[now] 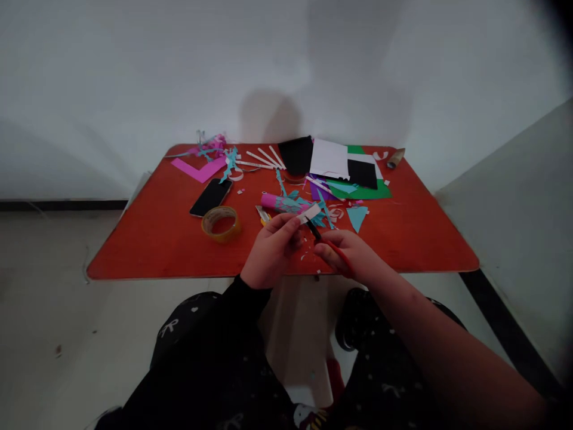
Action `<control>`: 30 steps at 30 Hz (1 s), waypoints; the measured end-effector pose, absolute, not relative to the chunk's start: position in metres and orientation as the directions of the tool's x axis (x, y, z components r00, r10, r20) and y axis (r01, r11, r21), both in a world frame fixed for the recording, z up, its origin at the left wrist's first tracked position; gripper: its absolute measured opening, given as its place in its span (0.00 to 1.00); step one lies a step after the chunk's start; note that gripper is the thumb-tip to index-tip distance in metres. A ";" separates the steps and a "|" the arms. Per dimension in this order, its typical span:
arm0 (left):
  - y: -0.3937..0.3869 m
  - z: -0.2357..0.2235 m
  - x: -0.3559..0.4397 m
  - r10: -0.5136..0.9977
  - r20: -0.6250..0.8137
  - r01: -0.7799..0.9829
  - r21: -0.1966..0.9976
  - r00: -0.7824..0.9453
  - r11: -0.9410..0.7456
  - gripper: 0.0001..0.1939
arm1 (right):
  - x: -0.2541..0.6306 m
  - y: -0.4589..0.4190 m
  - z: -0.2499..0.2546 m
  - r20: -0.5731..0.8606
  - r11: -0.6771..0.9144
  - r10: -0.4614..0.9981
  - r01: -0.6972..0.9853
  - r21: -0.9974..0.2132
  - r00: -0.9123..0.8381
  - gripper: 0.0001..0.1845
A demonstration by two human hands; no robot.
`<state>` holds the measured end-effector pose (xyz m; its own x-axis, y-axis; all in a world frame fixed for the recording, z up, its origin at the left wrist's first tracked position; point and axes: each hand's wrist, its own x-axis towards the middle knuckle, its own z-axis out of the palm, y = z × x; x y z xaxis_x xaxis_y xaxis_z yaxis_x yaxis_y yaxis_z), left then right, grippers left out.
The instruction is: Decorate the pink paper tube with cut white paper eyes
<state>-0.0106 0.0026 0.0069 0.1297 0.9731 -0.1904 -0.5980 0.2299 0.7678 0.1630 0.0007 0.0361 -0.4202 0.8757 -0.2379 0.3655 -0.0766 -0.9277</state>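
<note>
Paper strip (310, 212): where, how's it handle?

Held up btwn hands, over red counter (134, 251). Light, flimsy, so grip near edge.

Hands?

L hand (271, 251) pinches strip, fingers closed. R hand (344, 255) curled round red scissors (335, 246), tips at strip.

Surface?

Smooth-looking, scraps (307, 251) just past hands, white wall (134, 77) beyond.
</note>
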 end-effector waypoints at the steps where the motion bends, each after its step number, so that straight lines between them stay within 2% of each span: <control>1: 0.003 0.007 -0.010 0.973 -0.190 -0.600 0.766 0.130 0.230 0.16 | 0.163 0.001 0.036 -0.241 -0.080 0.876 0.368 -0.926 -0.418 0.34; 7: 0.002 0.009 -0.008 0.971 -0.205 -0.610 0.756 0.120 0.235 0.16 | 0.164 0.002 0.033 -0.248 -0.082 0.875 0.377 -0.922 -0.415 0.31; 21: -0.002 0.011 -0.006 0.959 -0.255 -0.576 0.768 0.127 0.280 0.16 | 0.167 -0.001 0.030 -0.234 -0.034 0.800 0.347 -0.937 -0.552 0.22; 27: 0.003 0.008 -0.004 0.954 -0.272 -0.572 0.765 0.129 0.296 0.18 | 0.172 -0.001 0.029 -0.233 -0.054 0.810 0.327 -0.944 -0.538 0.24; 30: 0.007 0.003 0.007 0.941 -0.267 -0.548 0.764 0.210 0.339 0.19 | 0.184 -0.001 0.029 -0.236 -0.048 0.833 0.361 -0.931 -0.500 0.26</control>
